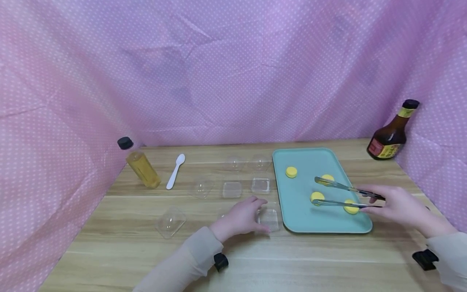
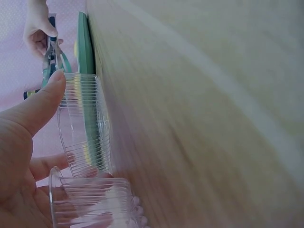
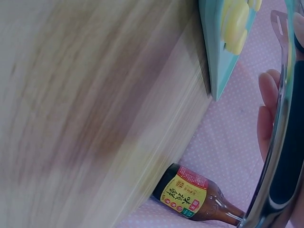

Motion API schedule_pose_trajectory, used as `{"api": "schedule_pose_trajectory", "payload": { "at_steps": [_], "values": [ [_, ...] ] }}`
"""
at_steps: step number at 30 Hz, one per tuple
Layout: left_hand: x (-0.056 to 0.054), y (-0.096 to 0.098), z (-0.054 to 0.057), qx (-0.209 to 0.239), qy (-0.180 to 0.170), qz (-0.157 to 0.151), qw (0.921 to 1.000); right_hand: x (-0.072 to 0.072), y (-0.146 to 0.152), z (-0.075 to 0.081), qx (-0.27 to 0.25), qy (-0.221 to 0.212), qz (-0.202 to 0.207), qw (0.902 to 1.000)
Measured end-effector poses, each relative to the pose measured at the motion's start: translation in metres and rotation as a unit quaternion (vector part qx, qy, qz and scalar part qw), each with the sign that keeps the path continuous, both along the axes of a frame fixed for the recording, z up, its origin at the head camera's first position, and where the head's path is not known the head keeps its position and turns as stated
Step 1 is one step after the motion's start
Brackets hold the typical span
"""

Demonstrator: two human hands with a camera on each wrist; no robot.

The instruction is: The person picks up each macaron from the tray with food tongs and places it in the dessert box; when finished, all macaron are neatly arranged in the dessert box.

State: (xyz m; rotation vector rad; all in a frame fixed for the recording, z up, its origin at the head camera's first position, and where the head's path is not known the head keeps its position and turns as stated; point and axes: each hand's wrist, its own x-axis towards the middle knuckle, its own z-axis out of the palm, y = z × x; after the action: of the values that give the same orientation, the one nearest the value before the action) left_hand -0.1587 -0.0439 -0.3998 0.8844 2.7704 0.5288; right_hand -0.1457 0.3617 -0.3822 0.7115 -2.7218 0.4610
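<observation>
My right hand (image 1: 395, 205) holds metal tongs (image 1: 339, 202) with dark handles over the pale green tray (image 1: 304, 221). The tong arms are spread apart, with no macaron between their tips. Several round yellow macarons (image 1: 291, 172) lie on the tray; the tongs overlap some of them in the head view. Left of the tray, my left hand (image 1: 240, 217) holds a small clear plastic box (image 1: 268, 220), thumb at its near side and fingers at its far side. From the left wrist, the thumb tip is right at the ribbed box's (image 2: 90, 123) corner. Another clear box (image 2: 90, 202) stands closer, partly in front of the fingers.
More clear boxes (image 1: 232, 190) and domed lids (image 1: 170, 222) stand left of the tray. Farther left are a white spoon (image 1: 176, 171) and a bottle of yellow liquid (image 1: 143, 167). A dark sauce bottle (image 1: 389, 136) stands at the back right, before a pink dotted cloth (image 1: 233, 73).
</observation>
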Motion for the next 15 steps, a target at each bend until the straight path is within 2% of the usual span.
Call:
{"api": "schedule_pose_trajectory", "payload": {
  "at_steps": [8, 15],
  "values": [
    [-0.0005, 0.0002, 0.0024, 0.000, -0.001, 0.002, 1.0000, -0.0006, -0.0001, 0.0004, 0.011, -0.011, 0.024, 0.9996],
    [0.0019, 0.0007, 0.0033, -0.004, -0.005, 0.007, 1.0000, 0.0006, -0.0005, -0.0013, 0.033, -0.007, 0.025, 0.9991]
  ]
}}
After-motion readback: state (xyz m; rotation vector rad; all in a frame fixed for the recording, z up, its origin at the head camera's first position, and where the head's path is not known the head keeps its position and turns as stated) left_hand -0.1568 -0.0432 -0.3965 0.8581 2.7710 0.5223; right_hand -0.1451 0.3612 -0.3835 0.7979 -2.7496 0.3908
